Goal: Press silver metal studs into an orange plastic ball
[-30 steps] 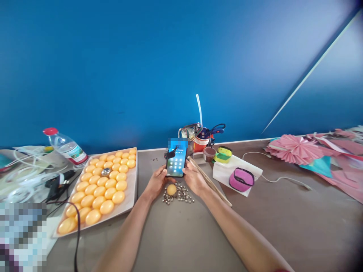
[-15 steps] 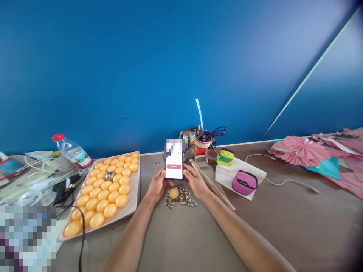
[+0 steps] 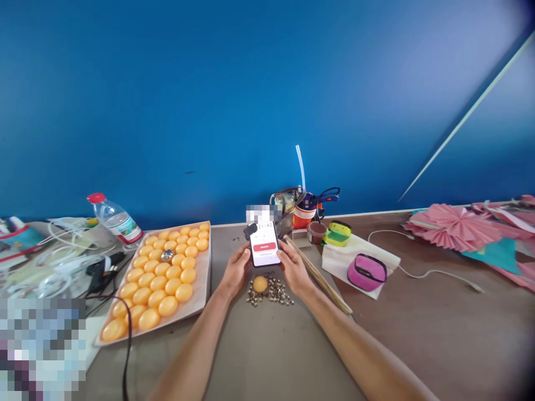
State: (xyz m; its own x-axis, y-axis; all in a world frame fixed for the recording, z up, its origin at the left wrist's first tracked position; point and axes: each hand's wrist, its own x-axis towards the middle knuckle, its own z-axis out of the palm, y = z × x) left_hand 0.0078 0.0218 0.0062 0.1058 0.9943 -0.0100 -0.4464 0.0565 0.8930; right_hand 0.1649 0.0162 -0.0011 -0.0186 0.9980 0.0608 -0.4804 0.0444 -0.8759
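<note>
Between my two hands a smartphone [image 3: 264, 245] is held upright, its lit screen facing me with a red button low on it. My left hand [image 3: 238, 270] is closed on the phone's left edge, thumb at the front. On the other edge, my right hand [image 3: 293, 270] grips it the same way. Just below the phone, a pile of small shiny metal pieces [image 3: 276, 292] lies on the table, with an orange ball [image 3: 259, 284] among them. To the left, a shallow box [image 3: 203, 289] holds rows of orange balls [image 3: 157, 283] and one silver round piece [image 3: 167, 255].
A bottle with a red cap [image 3: 119, 220] leans behind the box, near tangled cables [image 3: 58, 262]. Behind the phone stands a red-and-white cup [image 3: 304, 217]. Right of my hands are wooden sticks [image 3: 320, 275], a yellow-green case [image 3: 337, 233], a pink case [image 3: 367, 272] and folded pink paper [image 3: 455, 225].
The phone has tilted slightly and stays in both hands. The whole view has shifted, so the table things appear a little farther right.
</note>
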